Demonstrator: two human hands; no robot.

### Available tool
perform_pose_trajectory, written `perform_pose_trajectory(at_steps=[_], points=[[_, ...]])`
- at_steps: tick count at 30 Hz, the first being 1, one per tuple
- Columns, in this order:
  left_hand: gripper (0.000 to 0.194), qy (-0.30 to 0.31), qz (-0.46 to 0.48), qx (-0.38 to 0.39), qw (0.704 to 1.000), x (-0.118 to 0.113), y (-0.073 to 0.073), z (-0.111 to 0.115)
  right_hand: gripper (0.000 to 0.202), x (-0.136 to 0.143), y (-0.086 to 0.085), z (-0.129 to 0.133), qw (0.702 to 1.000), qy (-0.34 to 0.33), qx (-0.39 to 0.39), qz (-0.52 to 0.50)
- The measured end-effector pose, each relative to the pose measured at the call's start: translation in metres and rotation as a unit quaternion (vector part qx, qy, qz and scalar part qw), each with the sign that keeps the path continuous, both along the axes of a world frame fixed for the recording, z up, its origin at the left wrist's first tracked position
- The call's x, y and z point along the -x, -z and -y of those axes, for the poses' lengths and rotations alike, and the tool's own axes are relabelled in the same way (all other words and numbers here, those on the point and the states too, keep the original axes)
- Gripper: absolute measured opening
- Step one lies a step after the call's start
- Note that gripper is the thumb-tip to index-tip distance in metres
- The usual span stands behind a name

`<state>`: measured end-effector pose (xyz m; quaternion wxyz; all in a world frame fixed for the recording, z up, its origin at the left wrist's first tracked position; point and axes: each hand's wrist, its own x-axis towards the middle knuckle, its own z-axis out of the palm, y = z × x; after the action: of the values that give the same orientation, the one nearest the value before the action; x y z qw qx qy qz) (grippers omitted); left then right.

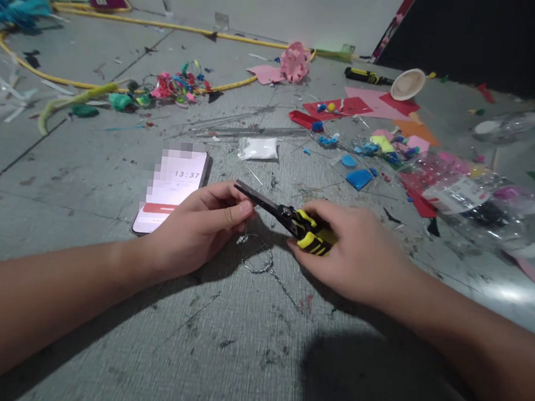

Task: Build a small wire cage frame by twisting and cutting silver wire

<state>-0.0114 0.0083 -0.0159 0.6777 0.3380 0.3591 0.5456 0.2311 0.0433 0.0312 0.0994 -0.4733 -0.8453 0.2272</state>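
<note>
Bare hands bring pliers [300, 224] to a twisted wire [269, 269] above a scuffed grey surface [233, 361].

The thin, silvery wire — a rough ring trailing a tight twist — sits between the hands, its upper end pinched in the closed thumb and fingers of the left hand [203, 226]; the right hand [357, 253] grips the pliers' yellow-and-black handles, the slim dark metal reaching the left fingertips. Beyond lie a smooth, flat phone [177, 182], a plump clear packet [259, 148] with white contents, flat red paper [337, 108], a scalloped pink ball [294, 62] and yellow cord [171, 25].
</note>
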Motion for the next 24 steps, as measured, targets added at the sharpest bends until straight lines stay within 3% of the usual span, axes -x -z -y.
perform_pose_trajectory(at_steps=[6,11,16,24], points=[[0.019,0.021,0.022,0.005,1.000,0.001,-0.003,0.000,0.033,-0.006,0.007,-0.012,0.995,-0.061,-0.054,-0.051],[0.020,0.078,0.019,0.015,0.997,0.002,-0.003,0.001,0.045,-0.012,0.010,-0.023,0.984,-0.121,-0.109,-0.067],[0.025,0.140,0.029,0.018,0.990,0.003,-0.002,0.001,0.042,-0.013,0.008,-0.021,0.984,-0.131,-0.103,-0.057],[0.022,0.139,-0.011,-0.006,0.990,0.006,-0.001,-0.001,0.044,-0.011,0.003,-0.016,0.982,-0.145,-0.111,-0.057]])
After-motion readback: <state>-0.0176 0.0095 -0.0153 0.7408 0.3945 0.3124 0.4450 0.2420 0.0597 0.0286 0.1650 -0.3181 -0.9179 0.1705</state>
